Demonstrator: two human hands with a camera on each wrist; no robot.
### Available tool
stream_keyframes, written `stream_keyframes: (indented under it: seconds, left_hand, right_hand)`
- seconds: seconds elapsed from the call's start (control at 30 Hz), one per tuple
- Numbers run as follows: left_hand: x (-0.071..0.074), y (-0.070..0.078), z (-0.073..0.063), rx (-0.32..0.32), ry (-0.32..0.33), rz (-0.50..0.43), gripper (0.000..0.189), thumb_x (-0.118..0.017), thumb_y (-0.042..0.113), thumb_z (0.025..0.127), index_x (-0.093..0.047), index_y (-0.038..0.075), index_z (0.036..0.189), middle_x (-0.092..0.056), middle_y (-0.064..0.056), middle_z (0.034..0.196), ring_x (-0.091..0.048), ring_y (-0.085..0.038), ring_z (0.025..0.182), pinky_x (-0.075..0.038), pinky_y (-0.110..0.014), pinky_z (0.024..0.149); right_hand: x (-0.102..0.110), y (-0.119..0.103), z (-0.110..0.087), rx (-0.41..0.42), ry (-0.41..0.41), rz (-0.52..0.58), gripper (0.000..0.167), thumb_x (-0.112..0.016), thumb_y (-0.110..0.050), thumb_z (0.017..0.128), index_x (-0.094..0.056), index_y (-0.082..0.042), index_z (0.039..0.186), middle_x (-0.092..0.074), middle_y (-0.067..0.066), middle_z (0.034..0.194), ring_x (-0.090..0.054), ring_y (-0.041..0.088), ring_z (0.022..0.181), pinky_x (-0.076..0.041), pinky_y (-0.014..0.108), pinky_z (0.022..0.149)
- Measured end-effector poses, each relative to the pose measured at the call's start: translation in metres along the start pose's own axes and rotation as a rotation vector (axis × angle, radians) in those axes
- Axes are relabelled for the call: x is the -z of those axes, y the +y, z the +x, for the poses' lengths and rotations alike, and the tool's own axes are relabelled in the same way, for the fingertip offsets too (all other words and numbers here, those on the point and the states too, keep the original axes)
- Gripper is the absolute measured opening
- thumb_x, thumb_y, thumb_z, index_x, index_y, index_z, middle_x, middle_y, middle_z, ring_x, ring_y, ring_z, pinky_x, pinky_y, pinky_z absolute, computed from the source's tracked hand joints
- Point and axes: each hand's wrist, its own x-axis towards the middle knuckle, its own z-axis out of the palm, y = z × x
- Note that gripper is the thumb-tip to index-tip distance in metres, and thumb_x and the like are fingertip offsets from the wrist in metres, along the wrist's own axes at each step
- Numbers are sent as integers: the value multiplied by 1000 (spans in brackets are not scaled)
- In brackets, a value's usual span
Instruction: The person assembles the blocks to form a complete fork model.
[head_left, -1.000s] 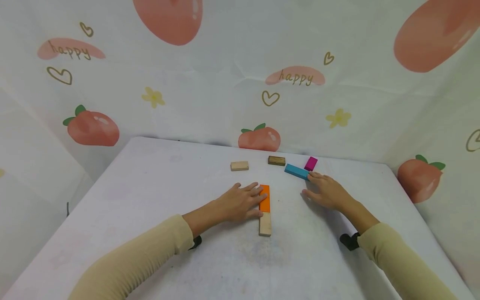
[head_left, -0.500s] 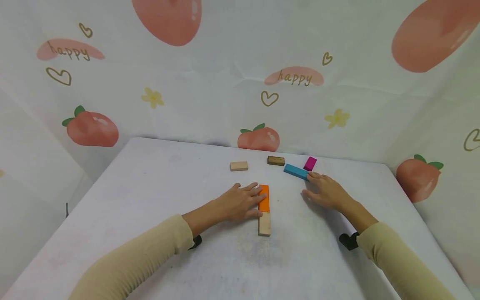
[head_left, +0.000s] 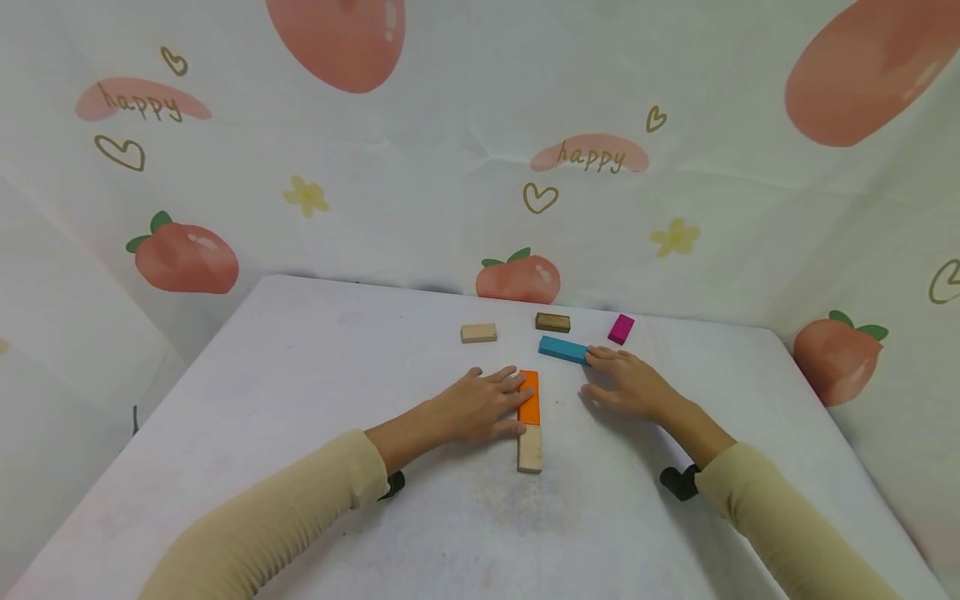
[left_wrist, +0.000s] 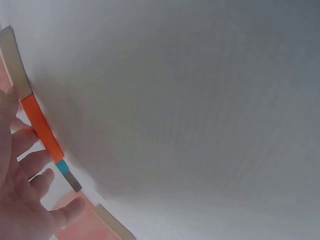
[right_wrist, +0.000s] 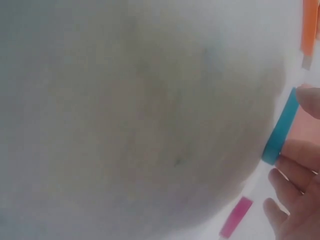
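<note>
My left hand (head_left: 483,407) lies over an orange block (head_left: 529,400), fingers spread and fingertips on its top and left side. A plain wooden block (head_left: 529,450) sits end to end with the orange one, nearer me. To the right, my right hand (head_left: 626,383) has its extended fingertips at the right end of a blue block (head_left: 562,350), its thumb apart below. In the right wrist view, the fingers are beside one end of the blue block (right_wrist: 282,125). The left wrist view shows the orange block (left_wrist: 42,127) lined up with the wooden block (left_wrist: 15,65).
Along the back of the white table (head_left: 300,367) lie another plain wooden block (head_left: 478,333), a dark brown block (head_left: 552,322) and a magenta block (head_left: 621,329). A white cloth with peach prints (head_left: 420,167) hangs behind the table.
My right hand has moved left, sliding the blue block left and slightly toward me, away from the magenta block. The left hand has stayed on the orange block.
</note>
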Motion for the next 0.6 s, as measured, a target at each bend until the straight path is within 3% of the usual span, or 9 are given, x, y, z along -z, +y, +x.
stream_keyframes:
  seconds: [0.6]
  left_hand:
    - [0,-1,1,6,-9,-4,64,-42,57,101,-42,19,153,-35,-3,159,-27,-21,149,-37,-56,109]
  right_hand:
    - [-6,-23,12,102,-28,19,63,-69,-37,90,-55,-3,141,-51,16,146,-44,38,138,-33,63,108]
